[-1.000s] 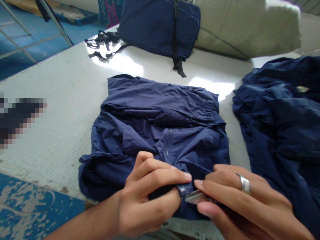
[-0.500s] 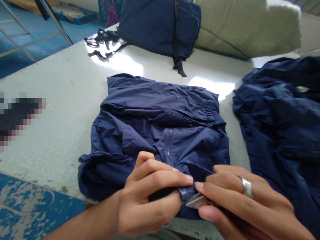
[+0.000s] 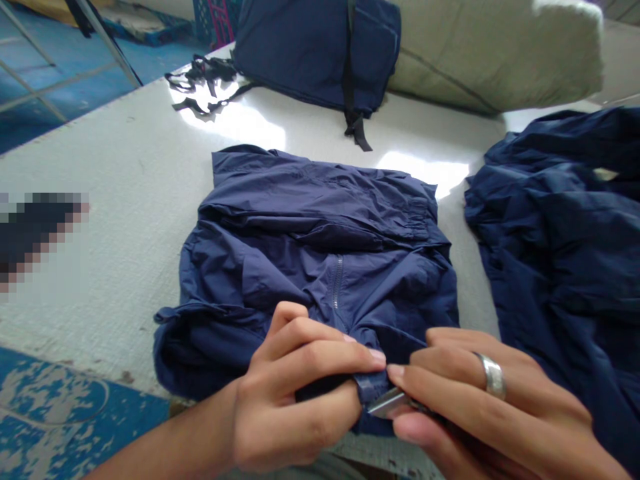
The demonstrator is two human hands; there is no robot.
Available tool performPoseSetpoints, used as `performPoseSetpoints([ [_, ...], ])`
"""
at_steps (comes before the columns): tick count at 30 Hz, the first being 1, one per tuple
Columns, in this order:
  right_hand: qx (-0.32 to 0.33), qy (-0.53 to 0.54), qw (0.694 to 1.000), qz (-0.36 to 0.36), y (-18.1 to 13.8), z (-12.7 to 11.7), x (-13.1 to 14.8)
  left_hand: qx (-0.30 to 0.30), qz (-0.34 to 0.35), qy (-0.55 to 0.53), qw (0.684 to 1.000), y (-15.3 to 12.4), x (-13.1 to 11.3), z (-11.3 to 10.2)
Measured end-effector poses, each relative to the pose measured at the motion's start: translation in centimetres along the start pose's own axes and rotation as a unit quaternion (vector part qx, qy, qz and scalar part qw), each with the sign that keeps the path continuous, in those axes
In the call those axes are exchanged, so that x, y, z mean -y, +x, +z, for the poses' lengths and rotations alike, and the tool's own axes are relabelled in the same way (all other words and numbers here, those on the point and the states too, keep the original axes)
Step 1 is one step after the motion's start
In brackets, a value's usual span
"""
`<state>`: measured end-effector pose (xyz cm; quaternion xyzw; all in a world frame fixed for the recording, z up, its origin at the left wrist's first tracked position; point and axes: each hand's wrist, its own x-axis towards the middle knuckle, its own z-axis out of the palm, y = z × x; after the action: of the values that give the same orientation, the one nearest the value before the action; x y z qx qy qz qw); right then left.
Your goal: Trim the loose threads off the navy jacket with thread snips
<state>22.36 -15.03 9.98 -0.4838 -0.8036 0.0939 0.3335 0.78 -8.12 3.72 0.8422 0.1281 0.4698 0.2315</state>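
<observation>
A navy garment (image 3: 320, 193) with a short metal zipper (image 3: 339, 281) lies folded on the white table in front of me. My left hand (image 3: 300, 393) is closed on a narrow edge of it below the zipper, fingers on top and thumb tucked near the edge. Close beside it, my right hand (image 3: 480, 393), wearing a silver ring on one finger, grips small metal thread snips (image 3: 387, 404). Their pointed blades face left and touch or nearly touch the pinched fabric edge. The handles are mostly hidden inside my right hand.
A heap of navy cloth (image 3: 565, 247) lies at the right. Toward the back are a strapped navy bundle (image 3: 310, 53), loose black straps (image 3: 210, 80) and a large beige sack (image 3: 490, 53). A pixelated patch (image 3: 35, 233) covers something at the left of the white table (image 3: 115, 193).
The snips' blades appear closer together than before. Both hands hold nearly the same position on the garment, and the whole view has shifted very slightly.
</observation>
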Motion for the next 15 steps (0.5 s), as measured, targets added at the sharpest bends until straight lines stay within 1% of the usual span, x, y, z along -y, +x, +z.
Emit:
performPoseSetpoints([
  [4, 0.003, -0.011, 1.0, -0.006, 0.13, 0.18, -0.04, -0.002, -0.001, -0.004, 1.0, 0.07, 0.1, -0.02],
  [7, -0.008, 0.0, 1.0, -0.013, 0.12, 0.19, -0.06, -0.007, 0.003, -0.005, 1.0, 0.0, 0.08, 0.01],
  [9, -0.004, 0.009, 1.0, -0.014, 0.12, 0.25, -0.08, -0.006, 0.003, -0.003, 1.0, -0.03, 0.03, -0.01],
  [12, -0.005, 0.033, 0.999, -0.011, 0.24, 0.46, -0.23, -0.002, 0.006, 0.004, 1.0, 0.0, -0.03, -0.06],
  [15, -0.025, 0.069, 0.997, -0.008, 0.39, 0.75, -0.41, -0.008, 0.007, 0.002, 1.0, 0.09, -0.02, -0.03],
])
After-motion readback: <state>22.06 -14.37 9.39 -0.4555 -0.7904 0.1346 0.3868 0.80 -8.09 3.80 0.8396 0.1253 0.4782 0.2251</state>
